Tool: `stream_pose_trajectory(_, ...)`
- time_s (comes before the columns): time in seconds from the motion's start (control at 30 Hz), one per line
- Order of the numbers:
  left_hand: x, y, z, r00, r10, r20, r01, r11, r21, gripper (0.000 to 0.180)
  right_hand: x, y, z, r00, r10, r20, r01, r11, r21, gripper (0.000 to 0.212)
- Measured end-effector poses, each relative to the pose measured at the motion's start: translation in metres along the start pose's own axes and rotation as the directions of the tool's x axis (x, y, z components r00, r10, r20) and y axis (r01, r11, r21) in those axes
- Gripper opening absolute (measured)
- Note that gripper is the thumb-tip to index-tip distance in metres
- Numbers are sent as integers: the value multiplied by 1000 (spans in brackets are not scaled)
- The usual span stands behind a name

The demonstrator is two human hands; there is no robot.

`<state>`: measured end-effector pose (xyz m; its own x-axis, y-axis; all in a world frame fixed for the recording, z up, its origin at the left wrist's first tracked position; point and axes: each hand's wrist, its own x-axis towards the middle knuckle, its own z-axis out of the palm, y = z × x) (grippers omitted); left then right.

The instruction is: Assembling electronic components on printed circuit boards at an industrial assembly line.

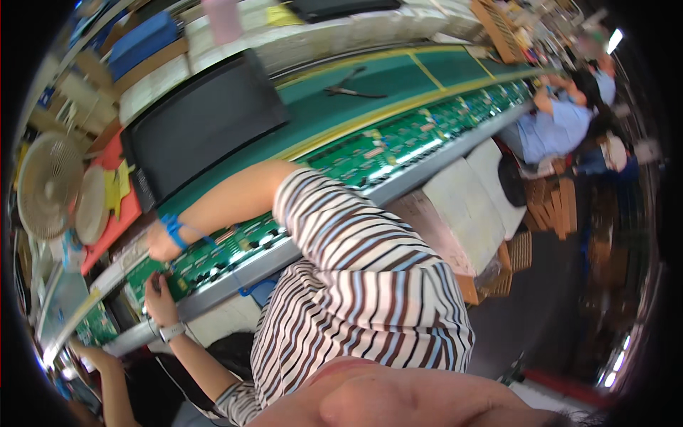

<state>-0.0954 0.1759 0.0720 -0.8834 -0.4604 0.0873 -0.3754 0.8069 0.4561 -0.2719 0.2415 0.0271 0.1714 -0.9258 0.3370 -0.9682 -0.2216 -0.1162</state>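
Note:
A row of green circuit boards (pixel 398 146) runs along a rail line, with many small parts standing on them. My left hand (pixel 161 302), a pale watch at its wrist, is over the near left end of the row. Its thumb and fingers close on a small dark component (pixel 156 282) just above or at a green board (pixel 181 274); contact with the board cannot be made out. My right hand (pixel 163 242), wearing a blue wrist strap (pixel 173 231), reaches across to the far edge of the same board. Its fingers are blurred and mostly hidden.
A metal rail (pixel 228 288) edges the boards. Beyond lie a green belt (pixel 306 99), a dark flat panel (pixel 206 117) and pliers (pixel 353 92). A fan (pixel 50 185) stands at left. Another person's hand (pixel 96 356) is at lower left; a worker in blue (pixel 555 132) sits far right.

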Motion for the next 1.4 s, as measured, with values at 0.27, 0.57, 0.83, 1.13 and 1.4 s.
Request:
stream_pose_trajectory(0.27, -5, 42, 0, 992, 104, 67, -98, 991, -91, 25, -56, -12, -63, 965, 185, 188, -199, 978, 58, 15)
stream_pose_trajectory(0.57, -8, 54, 32, 970, 219, 108, -200, 966, -166, 22, -95, -20, -86, 909, 261, 326, -259, 965, -49, 11)
stream_pose_trajectory(0.83, -7, 73, 46, 958, 264, 115, -222, 931, -289, 22, -122, -20, -97, 847, 361, 391, -345, 932, -112, 11)
stream_pose_trajectory(1.13, 18, 97, 50, 987, -13, 161, 153, 389, -908, 34, -105, -40, -116, 875, 478, 76, -405, 638, 654, 22)
stream_pose_trajectory(1.4, 34, 109, 55, 977, -38, 211, 213, 304, -929, 38, -113, -3, -101, 758, 604, 247, -421, 165, 892, 16)
